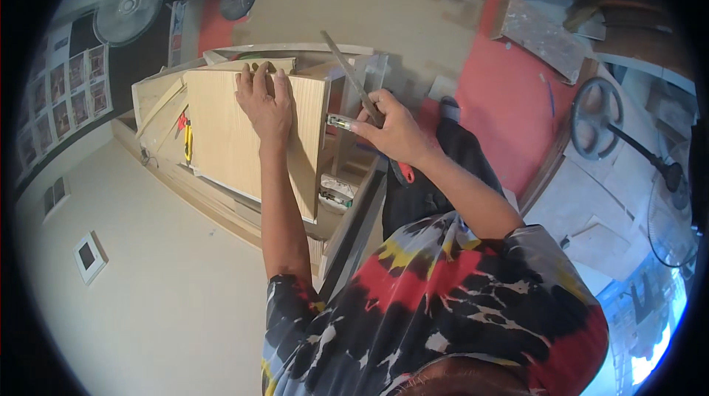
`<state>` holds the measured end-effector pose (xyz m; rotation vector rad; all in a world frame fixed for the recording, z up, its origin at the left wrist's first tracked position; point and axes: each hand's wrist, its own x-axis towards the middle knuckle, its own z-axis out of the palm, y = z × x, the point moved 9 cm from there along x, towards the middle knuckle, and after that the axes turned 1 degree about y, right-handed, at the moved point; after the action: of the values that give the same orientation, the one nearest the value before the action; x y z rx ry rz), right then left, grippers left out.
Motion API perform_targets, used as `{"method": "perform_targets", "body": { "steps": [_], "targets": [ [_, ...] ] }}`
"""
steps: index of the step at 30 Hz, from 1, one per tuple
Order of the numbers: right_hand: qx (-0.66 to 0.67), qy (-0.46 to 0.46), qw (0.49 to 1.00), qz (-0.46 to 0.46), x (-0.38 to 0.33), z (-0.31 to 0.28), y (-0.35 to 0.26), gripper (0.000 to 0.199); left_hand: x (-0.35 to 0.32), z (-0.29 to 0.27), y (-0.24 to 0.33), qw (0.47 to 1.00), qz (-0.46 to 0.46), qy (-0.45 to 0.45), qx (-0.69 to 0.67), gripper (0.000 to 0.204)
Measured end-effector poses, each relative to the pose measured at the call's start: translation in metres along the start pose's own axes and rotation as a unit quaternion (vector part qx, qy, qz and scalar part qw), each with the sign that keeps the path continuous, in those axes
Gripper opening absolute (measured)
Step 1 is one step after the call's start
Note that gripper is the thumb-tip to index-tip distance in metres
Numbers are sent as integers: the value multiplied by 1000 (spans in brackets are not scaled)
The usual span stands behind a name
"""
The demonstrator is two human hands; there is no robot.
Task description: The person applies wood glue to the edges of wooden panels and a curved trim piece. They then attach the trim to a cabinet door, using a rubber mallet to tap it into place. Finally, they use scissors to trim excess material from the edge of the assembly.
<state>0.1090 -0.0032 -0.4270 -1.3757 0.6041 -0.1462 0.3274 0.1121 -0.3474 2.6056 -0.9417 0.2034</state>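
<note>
Bright, even daylight, strongest glare at the lower right rim, soft short shadows under the forearms, heavy fisheye bending and black vignette at edges, centre reasonably sharp, slight softness outward.

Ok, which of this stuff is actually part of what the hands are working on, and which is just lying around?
In use:
- left hand pressing the wood panel
- right hand holding a metal tool at the panel's edge

Lying about:
- yellow utility knife
- two fans
- board scrap

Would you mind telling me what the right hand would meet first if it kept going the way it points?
Probably the side edge of the wooden panel, which the right hand and its small tool already nearly touch; depth is unclear.
</note>
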Motion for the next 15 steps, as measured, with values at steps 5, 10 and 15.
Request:
{"method": "perform_targets", "body": {
  "steps": [5, 10, 15],
  "targets": [
    [-68, 115, 990, 41, 3, -26, 33, 40, 3, 5, -5, 999, -41, -8, -2, 50],
    [-32, 77, 995, 45, -1, -45, 19, 33, 30, -1, -33, 996, -69, 21, 42, 60],
    [58, -17, 998, 35, -7, -14, -10, 41, 32, 2, -44, 982, -182, 35, 46, 65]
  ]
}}
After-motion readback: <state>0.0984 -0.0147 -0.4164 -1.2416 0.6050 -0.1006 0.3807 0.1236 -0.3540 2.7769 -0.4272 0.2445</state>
